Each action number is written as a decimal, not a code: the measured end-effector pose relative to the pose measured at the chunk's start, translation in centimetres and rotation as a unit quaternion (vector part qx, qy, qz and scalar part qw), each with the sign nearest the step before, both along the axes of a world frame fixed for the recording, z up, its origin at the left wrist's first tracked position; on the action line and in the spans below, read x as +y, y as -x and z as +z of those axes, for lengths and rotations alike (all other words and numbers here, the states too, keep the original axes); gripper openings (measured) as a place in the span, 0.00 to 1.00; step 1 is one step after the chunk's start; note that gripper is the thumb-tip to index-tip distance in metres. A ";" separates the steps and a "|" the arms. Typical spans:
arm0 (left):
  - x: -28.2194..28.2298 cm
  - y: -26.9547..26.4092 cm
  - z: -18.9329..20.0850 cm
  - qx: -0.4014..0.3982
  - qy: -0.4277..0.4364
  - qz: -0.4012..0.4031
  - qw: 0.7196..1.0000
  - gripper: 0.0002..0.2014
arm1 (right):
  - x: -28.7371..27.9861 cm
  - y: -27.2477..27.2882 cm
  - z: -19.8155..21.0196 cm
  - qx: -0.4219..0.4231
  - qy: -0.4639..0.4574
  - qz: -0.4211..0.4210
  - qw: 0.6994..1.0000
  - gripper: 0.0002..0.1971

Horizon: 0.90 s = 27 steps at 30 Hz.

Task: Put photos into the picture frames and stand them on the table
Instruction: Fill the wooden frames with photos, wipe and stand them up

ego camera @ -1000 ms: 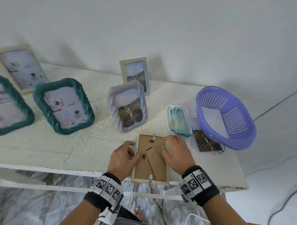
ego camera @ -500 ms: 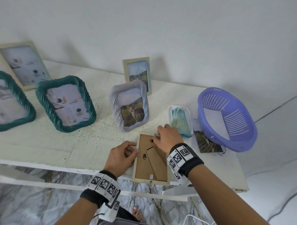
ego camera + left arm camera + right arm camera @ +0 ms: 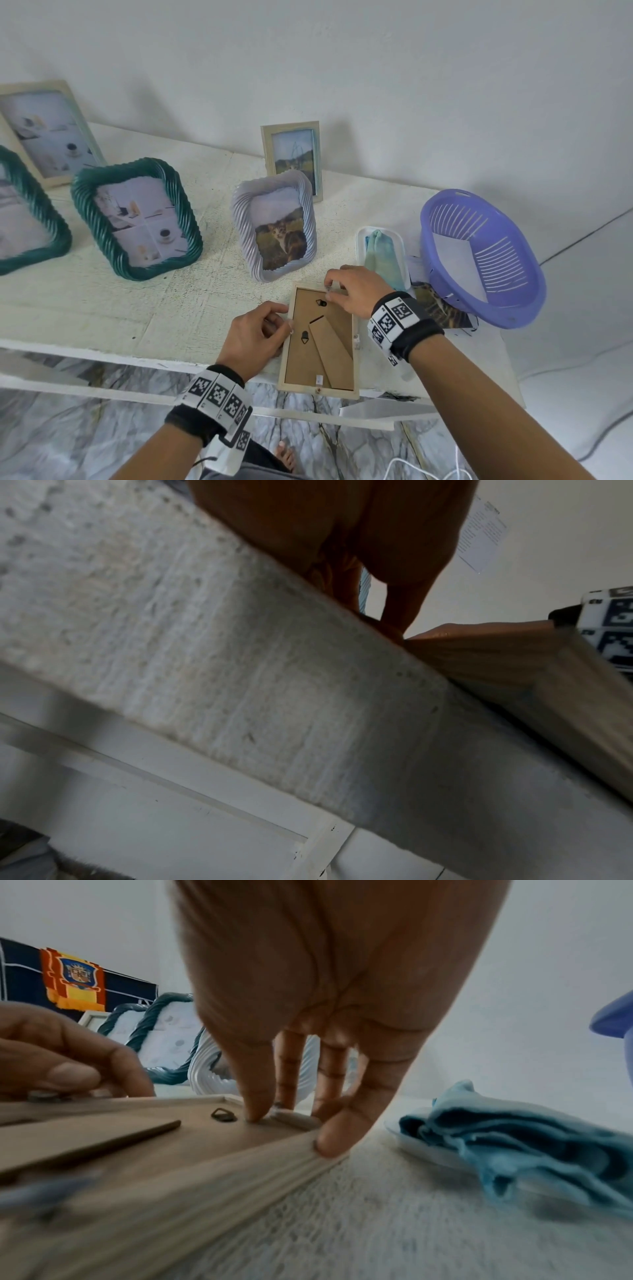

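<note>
A light wooden picture frame (image 3: 320, 339) lies face down at the white table's (image 3: 102, 308) front edge, its brown backing and folded stand facing up, its near end over the edge. My left hand (image 3: 286, 320) sits at the frame's left rail, its curled fingers pinching there at a small tab. My right hand (image 3: 334, 286) is at the top rail. In the right wrist view my thumb (image 3: 255, 1110) presses the backing beside a metal hanger (image 3: 224, 1115), while the other fingers hook the frame's far edge (image 3: 291, 1118). The left wrist view shows the frame (image 3: 496, 664) from below the table edge.
Filled frames stand behind: two green (image 3: 137, 219) (image 3: 24, 219), a lilac one with a cat photo (image 3: 275, 233), a small beige (image 3: 294, 157) and a large beige (image 3: 48, 130). To the right are a white tray with blue cloth (image 3: 382, 257), a purple basket (image 3: 479, 257) and a loose photo (image 3: 442, 308).
My right hand has moved from the backing's right side up to the frame's top edge. The left hand has stayed at the left rail.
</note>
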<state>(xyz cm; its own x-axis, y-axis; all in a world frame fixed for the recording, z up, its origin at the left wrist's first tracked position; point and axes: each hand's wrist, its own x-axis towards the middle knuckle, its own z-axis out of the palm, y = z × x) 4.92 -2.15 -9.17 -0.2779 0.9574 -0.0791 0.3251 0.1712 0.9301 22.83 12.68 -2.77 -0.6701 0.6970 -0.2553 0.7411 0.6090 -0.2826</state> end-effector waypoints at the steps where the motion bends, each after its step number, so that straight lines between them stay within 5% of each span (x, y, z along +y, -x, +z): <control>1: 0.0 0.0 0.0 -0.002 0.000 0.001 1.000 0.08 | 0.2 0.0 0.0 -0.002 0.008 0.009 1.000 0.11; 18: 0.0 -0.1 0.3 0.006 -0.015 -0.007 1.000 0.07 | 0.3 0.8 -0.8 -0.028 -0.054 0.037 0.997 0.14; 27: 0.1 -0.2 -0.1 0.022 -0.029 0.009 0.999 0.12 | -3.4 0.2 0.8 -0.008 -0.050 -0.051 0.997 0.18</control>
